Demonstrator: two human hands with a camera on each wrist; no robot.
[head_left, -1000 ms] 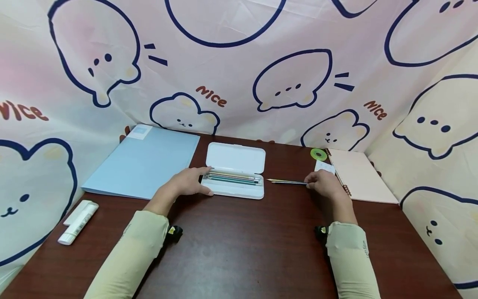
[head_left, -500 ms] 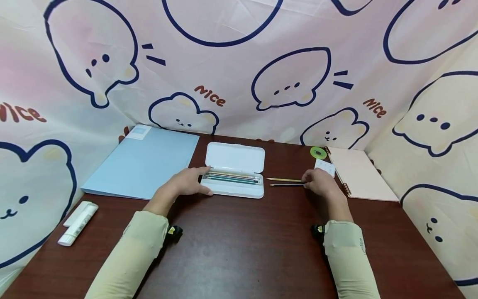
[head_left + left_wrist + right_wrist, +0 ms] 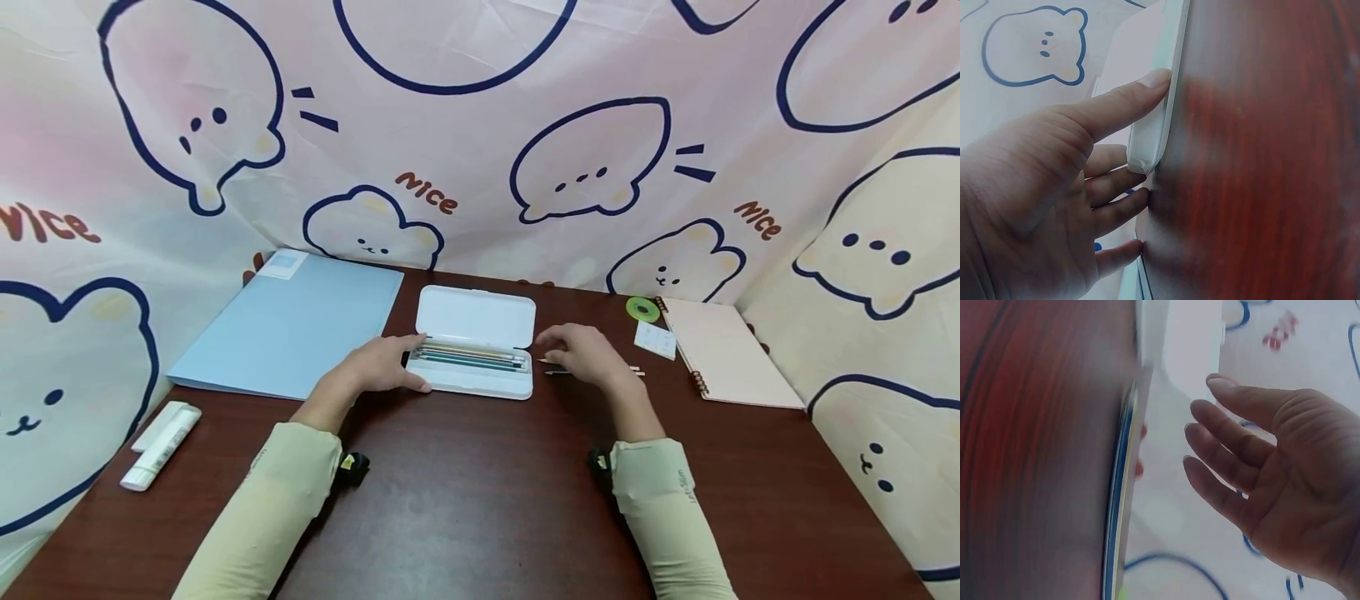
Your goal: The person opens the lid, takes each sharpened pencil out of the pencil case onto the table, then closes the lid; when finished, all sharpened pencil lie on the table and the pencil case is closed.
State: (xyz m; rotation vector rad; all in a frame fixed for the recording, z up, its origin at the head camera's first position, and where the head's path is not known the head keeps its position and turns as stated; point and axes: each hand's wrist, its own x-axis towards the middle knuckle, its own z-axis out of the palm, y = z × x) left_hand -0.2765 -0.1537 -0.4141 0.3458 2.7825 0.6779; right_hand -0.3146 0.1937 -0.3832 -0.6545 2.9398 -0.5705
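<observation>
A white pencil case lies on the table with its lid raised at the back. Several pencils lie side by side inside it. My left hand grips the case's left end, thumb at the front edge and fingers at the back, as the left wrist view also shows. To the right of the case, two loose pencils lie on the table, one yellowish and one dark. My right hand hovers over them, partly hiding them in the head view. Its fingers are loosely bent and hold nothing.
A light blue folder lies left of the case, with a white tube-like object nearer the left edge. On the right are a green tape roll, a small white card and a spiral notebook. Printed cloth stands behind.
My right hand has let go of the two pencils, now lying on the table, and has moved left toward the case. My left hand stays on the case's end.
</observation>
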